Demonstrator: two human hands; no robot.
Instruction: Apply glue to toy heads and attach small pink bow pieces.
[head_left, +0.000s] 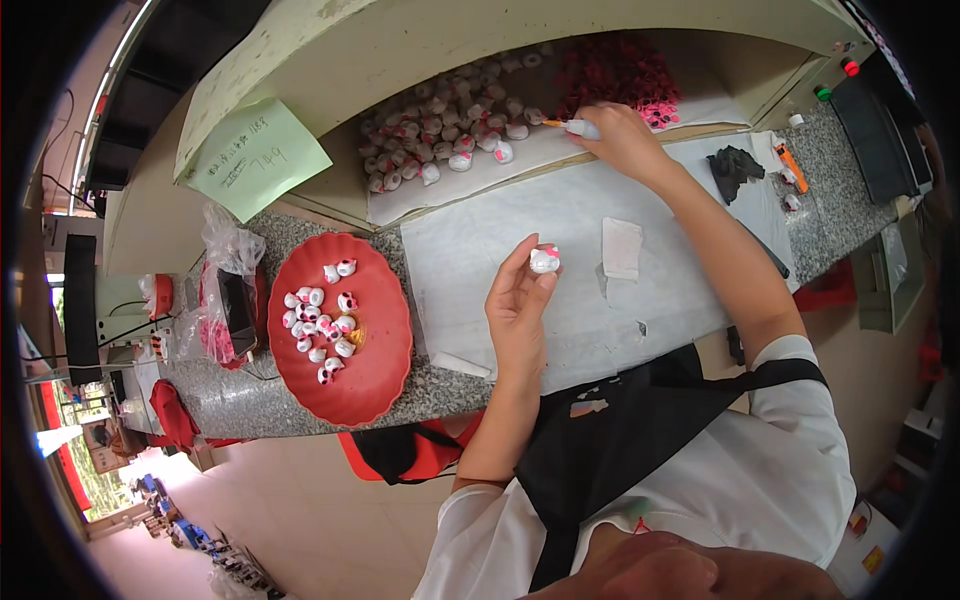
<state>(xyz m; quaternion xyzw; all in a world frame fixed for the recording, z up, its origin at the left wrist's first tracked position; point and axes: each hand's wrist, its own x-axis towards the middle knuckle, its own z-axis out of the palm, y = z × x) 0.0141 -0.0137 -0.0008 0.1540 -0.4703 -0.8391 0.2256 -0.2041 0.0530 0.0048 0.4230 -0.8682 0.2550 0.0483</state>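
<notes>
Between the fingertips of my left hand (520, 305) sits a small white figurine (544, 261) with pink patches, held above the white paper sheet (455, 290). My right hand (630, 145) reaches to the shelf's front edge, closed around a small whitish squeeze bottle (583, 129) with an orange-yellow nozzle. That nozzle points left, close to many white and pink figurines (440, 130) heaped on the shelf. Just beyond the right hand lies a pile of small pink pieces (655, 112), darker toward the back.
At left, a red scalloped plate (385, 375) carries several white figurines. A green note (255, 160) hangs from the shelf. Around the sheet are a folded paper piece (622, 248), a crumpled black cloth (735, 170) and an orange tool (792, 168). A plastic-bagged container (238, 310) stands left of the plate.
</notes>
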